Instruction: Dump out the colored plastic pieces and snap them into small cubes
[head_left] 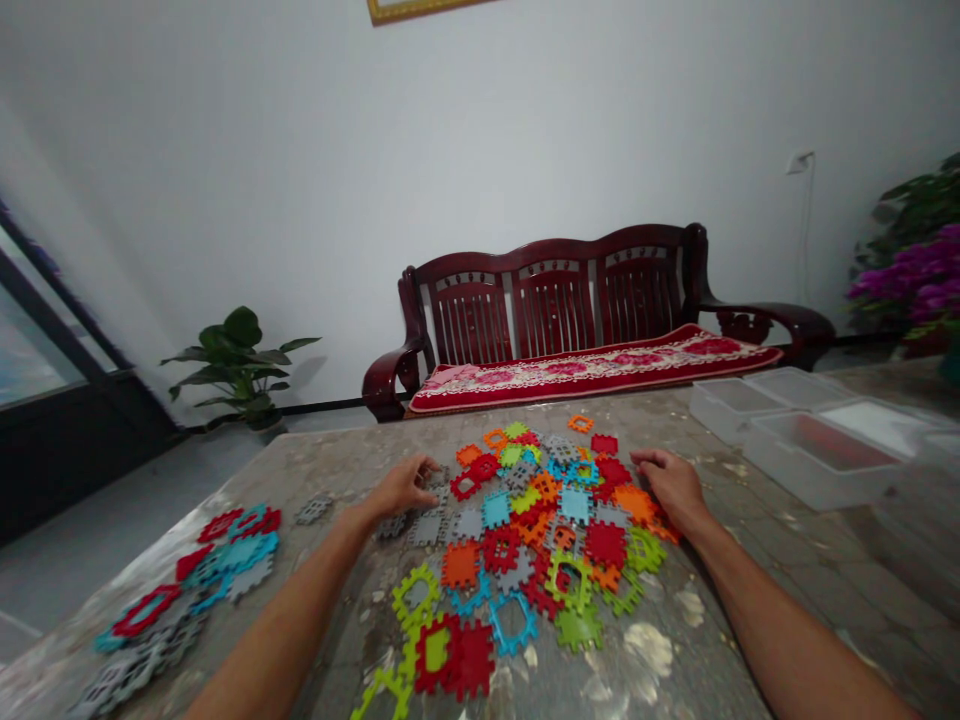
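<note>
A pile of flat plastic interlocking tiles with notched edges (501,550), in red, orange, lime green, blue and grey, spreads over the table. At the pile's left side is my left hand (405,487), its fingers curved and thumb apart, close against some grey tiles (428,527). Whether it touches one is hard to see. My right hand (673,488) rests at the right edge of the pile beside an orange tile (634,503), fingers loosely stretched out, nothing visible in them. Lime green tiles (579,628) and a red tile (474,660) lie nearer to me.
On the table's left lies a second group of red, blue and grey tiles (241,552), with a lone grey tile (314,509) beside it. Clear plastic boxes (821,470) stand at the right. Behind the table (675,640) are a wooden bench (551,300) and a potted plant (244,365).
</note>
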